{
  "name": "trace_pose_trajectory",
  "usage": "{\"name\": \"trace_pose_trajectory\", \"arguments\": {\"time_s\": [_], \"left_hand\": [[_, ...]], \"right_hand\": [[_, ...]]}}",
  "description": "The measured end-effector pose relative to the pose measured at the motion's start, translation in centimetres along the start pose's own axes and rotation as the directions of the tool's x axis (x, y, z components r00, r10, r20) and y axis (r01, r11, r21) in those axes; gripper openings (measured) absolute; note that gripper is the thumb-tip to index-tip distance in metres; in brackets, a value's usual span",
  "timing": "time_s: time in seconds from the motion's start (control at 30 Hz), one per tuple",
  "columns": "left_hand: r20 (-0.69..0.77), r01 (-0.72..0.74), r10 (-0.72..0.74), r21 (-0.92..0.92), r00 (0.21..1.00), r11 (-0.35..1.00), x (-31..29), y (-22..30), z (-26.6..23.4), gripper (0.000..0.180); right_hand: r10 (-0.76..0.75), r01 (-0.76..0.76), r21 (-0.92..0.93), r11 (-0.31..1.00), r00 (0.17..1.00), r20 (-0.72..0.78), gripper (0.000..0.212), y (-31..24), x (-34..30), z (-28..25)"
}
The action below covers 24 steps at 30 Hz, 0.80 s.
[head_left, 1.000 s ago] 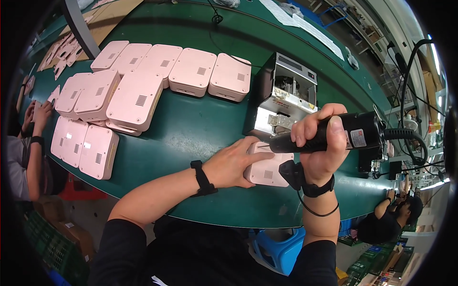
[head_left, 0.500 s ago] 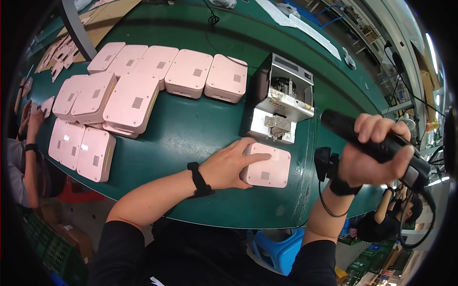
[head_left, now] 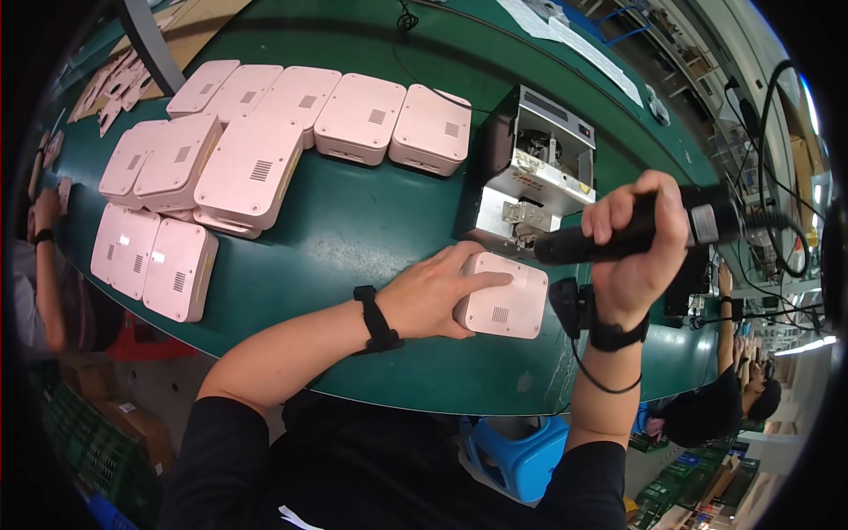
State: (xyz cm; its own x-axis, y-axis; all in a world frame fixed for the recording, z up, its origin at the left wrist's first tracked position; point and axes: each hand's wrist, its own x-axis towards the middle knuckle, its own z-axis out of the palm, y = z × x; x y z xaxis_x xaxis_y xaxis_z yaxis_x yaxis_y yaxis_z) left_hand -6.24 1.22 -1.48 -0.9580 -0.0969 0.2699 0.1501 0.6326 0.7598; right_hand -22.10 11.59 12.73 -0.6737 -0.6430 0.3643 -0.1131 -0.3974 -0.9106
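My left hand [head_left: 431, 291] grips the left side of a pale pink square case [head_left: 526, 296], its index finger stretched across the top. The case lies flat on the green table, a slotted vent and corner screw holes facing up. In my right hand [head_left: 643, 243] is a corded black electric screwdriver [head_left: 570, 247], fingers wrapped round its body. It is tilted nearly level, its front end pointing left beside the pickup block of the screw feeder [head_left: 521, 212]. The bit's tip cannot be made out. Black straps circle both wrists; a small black device sits at the right one.
Several more pink cases [head_left: 358, 115] stand in rows and stacks at the left and back of the table [head_left: 344, 225]. A grey post [head_left: 150, 44] rises at the far left. A blue stool [head_left: 521, 455] is below the front edge. Other people work at both sides.
My right hand has brought the screwdriver left and turned it more level, its front end now by the screw feeder. The left hand keeps its hold on the case. The view has shifted slightly.
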Motion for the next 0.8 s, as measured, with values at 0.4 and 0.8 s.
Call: {"name": "trace_pose_trajectory", "arguments": {"time_s": [0.4, 0.8], "left_hand": [[0.008, 0.010, -0.010, 0.021, 1.000, 1.000, -0.1, -0.1, 0.2, 0.077], [-0.014, 0.013, -0.013, -0.013, 1.000, 1.000, -0.5, -0.2, 0.3, 0.073]], "right_hand": [[-0.126, 0.122, -0.095, 0.988, 0.991, -0.039, 0.031, 0.5, 1.2, 0.0], [-0.058, 0.053, 0.062, 0.997, 0.995, 0.085, 0.029, -0.1, -1.8, 2.2]]}}
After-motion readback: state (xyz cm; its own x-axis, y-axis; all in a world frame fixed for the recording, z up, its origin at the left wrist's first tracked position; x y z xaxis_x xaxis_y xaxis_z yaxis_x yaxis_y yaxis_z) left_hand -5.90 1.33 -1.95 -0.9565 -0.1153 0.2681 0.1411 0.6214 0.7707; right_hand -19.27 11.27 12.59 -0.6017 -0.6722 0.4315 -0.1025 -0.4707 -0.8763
